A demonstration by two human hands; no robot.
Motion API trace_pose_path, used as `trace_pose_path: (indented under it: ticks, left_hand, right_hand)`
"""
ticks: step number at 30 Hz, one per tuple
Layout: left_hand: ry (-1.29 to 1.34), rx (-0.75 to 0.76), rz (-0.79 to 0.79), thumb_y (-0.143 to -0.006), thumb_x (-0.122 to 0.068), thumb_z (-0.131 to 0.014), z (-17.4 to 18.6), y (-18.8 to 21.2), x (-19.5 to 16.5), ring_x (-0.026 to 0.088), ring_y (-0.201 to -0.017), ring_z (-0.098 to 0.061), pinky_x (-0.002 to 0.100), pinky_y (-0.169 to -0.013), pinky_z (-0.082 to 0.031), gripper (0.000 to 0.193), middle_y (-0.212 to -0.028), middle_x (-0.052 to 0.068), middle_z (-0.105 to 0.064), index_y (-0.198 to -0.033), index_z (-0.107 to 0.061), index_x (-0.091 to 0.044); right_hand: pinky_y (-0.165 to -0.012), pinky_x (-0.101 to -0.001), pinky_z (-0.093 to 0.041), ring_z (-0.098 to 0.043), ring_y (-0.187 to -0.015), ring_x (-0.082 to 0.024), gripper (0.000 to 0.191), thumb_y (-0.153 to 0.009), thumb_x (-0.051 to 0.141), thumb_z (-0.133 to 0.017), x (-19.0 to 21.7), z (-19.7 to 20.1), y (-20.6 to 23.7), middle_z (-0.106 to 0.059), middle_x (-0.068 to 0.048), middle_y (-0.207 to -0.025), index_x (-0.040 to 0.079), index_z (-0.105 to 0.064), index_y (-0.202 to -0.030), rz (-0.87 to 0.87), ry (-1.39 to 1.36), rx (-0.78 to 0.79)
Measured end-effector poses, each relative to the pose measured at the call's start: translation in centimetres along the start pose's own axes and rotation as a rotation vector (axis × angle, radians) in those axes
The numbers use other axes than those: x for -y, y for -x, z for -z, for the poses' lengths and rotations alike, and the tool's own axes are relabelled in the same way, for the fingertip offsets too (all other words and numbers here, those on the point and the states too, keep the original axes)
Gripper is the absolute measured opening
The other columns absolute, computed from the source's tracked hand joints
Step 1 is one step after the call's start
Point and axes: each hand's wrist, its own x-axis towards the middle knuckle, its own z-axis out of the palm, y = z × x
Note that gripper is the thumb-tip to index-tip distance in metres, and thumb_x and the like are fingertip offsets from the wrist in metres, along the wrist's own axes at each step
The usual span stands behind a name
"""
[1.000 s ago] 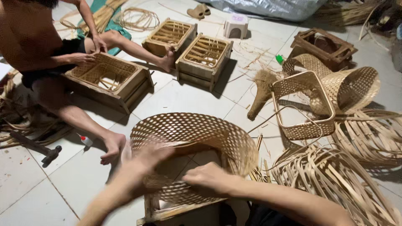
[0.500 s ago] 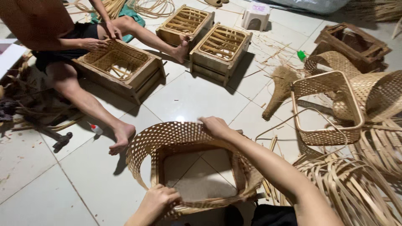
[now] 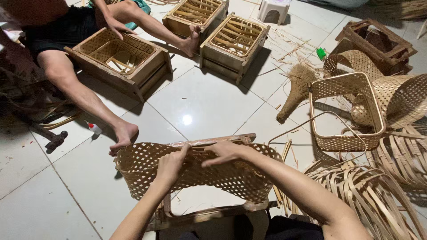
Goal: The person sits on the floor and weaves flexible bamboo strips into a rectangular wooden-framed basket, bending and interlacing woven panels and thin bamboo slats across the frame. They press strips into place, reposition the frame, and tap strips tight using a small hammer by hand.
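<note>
Left hand (image 3: 171,164), right hand (image 3: 224,152) both grasping woven band (image 3: 231,178) top edge; bare tile (image 3: 200,106) beyond

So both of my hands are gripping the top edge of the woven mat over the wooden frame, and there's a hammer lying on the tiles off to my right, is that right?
Not quite. The hammer lies on the tiles to your left, not your right, as the head view shows. The rest holds: your left hand and right hand both grip the top edge of the woven mat over the wooden frame.
</note>
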Motion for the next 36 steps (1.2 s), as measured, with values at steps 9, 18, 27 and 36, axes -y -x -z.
trace_pose_path:
  ticks: [9,18,27,36]
  left_hand:
    - [-0.107,-0.24,-0.1,-0.084,0.001,-0.066,1.2,0.3,-1.4,0.029,-0.082,-0.072,0.043,-0.073,-0.06,0.063,-0.097,0.013,-0.076,-0.142,-0.053,-0.018]
    - [1.477,-0.515,0.58,-0.104,-0.057,-0.027,10.0,7.9,7.7,0.021,-0.149,-0.037,0.04,-0.124,-0.028,0.074,-0.165,0.006,-0.034,-0.161,-0.023,-0.01]
    - [1.25,-0.559,0.446,-0.101,-0.061,-0.018,12.7,12.9,9.9,0.023,-0.153,-0.03,0.039,-0.124,-0.02,0.079,-0.166,0.009,-0.032,-0.162,-0.023,-0.01]
    - [1.11,-0.218,0.57,-0.091,-0.074,-0.017,8.6,14.1,9.4,0.026,-0.155,-0.023,0.041,-0.122,-0.016,0.096,-0.168,0.011,-0.023,-0.165,-0.012,-0.013]
  right_hand:
    - [-0.079,-0.0434,-0.057,-0.072,-0.084,-0.024,0.042,-0.089,0.014,-0.063,-2.0,-3.0,-2.5,-0.076,-0.011,-0.091,0.019,-0.071,-0.13,0.126,-0.006,-0.472]
    - [-0.057,-0.0363,-0.052,-0.064,-0.06,-0.016,0.023,-0.102,0.026,-0.056,0.9,0.0,2.1,-0.072,-0.005,-0.078,0.017,-0.076,-0.095,0.107,0.077,-0.55]
    - [-0.055,-0.0391,-0.058,-0.072,-0.07,-0.023,0.038,-0.084,0.007,-0.067,6.4,-1.1,3.5,-0.076,-0.003,-0.086,0.022,-0.075,-0.118,0.361,0.099,-0.928]
    - [-0.064,-0.0365,-0.06,-0.074,-0.076,-0.02,0.027,-0.093,0.013,-0.064,1.5,-10.3,0.6,-0.077,-0.002,-0.089,0.024,-0.075,-0.115,0.358,-0.053,-1.018]
